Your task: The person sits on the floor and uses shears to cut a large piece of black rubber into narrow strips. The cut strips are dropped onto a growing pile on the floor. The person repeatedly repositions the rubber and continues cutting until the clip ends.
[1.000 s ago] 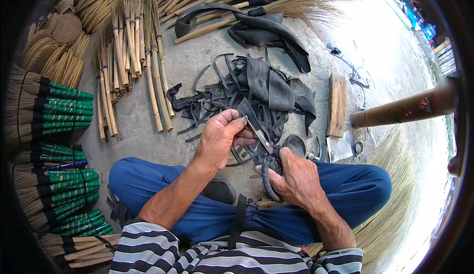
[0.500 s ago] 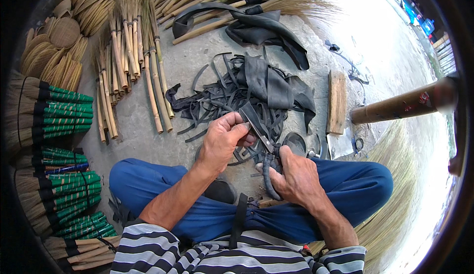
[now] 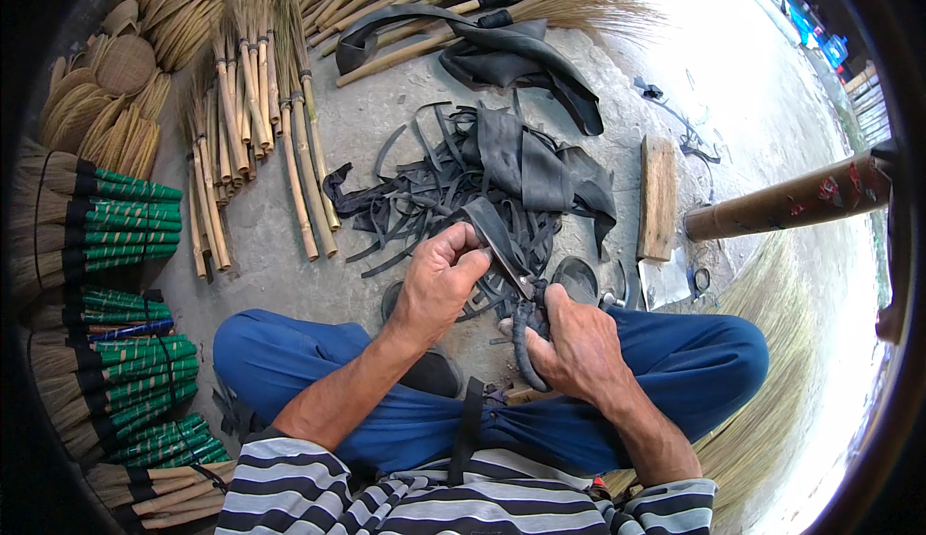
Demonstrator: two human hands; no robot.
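My left hand [image 3: 432,289] pinches a strip of black rubber [image 3: 475,213] between thumb and fingers, and the strip bends over the fingertips. My right hand [image 3: 584,347] is wrapped round a pair of scissors [image 3: 523,337] with dark, wrapped-looking handles. Their blades point up and left, lying along the strip close to my left fingers; how far apart the blades are is hard to see. Beyond both hands a tangled heap of cut black rubber strips [image 3: 405,209] covers the ground, with a wider rubber sheet [image 3: 521,164] on top.
A wooden block [image 3: 659,197] lies right of the heap, near a bamboo pole [image 3: 772,203]. Bamboo-handled brooms [image 3: 253,101] lie ahead, past a long rubber piece [image 3: 540,67]. Green-wrapped brush bundles [image 3: 135,221] line the left, below woven baskets [image 3: 125,64].
The rubber in my left hand now curves over the fingers where it looked flatter before. My left hand has turned slightly; my right hand and the scissors stay nearly in place.
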